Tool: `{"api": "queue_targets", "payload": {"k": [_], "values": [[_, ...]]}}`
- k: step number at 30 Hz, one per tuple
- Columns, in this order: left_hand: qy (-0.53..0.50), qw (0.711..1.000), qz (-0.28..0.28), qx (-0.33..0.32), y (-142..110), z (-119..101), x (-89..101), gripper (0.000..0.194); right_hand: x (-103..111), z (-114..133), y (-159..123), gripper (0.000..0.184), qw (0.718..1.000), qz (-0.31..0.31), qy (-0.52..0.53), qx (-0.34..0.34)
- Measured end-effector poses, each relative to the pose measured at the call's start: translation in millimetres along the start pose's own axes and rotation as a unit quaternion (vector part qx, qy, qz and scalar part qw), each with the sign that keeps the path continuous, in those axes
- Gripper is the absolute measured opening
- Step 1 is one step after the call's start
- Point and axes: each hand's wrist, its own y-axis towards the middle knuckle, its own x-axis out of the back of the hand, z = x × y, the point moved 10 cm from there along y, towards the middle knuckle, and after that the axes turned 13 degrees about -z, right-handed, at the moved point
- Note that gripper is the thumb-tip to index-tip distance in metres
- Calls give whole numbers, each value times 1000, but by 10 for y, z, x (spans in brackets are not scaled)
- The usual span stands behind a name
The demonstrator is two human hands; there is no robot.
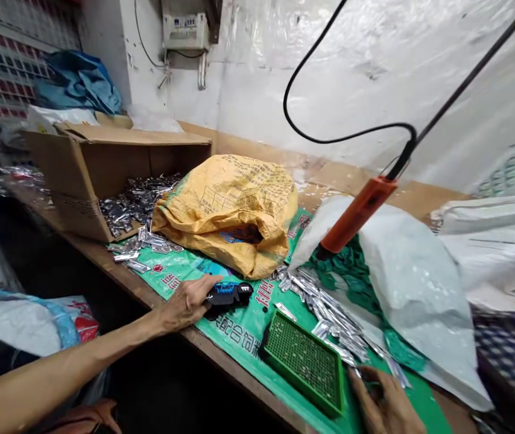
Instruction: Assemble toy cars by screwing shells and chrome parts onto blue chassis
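My left hand [189, 303] is closed around one end of a black object with blue and white markings [230, 294]. The object rests at the front of the green printed sheet [239, 337]; its exact kind is unclear. At the lower right my right hand [386, 401] has its fingers curled, with the thumb and a finger close to the end of the pile of thin silver strips [330, 310]. What lies between those fingers is partly hidden. Just left of this hand sits a green rectangular tray with a gridded, speckled top [305, 361].
A crumpled yellow woven sack [234, 205] lies behind. To its left an open cardboard box [67, 181] holds many silver pieces. An orange-handled electric screwdriver [357, 216] hangs over dark green pieces [352, 271] in a white bag [415, 283].
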Motion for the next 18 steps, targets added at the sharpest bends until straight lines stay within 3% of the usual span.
{"api": "queue_targets", "payload": {"k": [3,8,15,18], "values": [[-34,999,-15,0,1,9,34,63,-1,28,-14,73,1000,15,-8,-19],[-102,995,-18,14,10,69,56,49,-81,14,-45,70,999,43,-1,-33],[-223,971,19,89,98,210,103,42,-101,19,-27,74,994,37,-96,-41],[-267,959,48,77,188,282,84,38,-148,-2,5,66,989,63,-120,-60]]}}
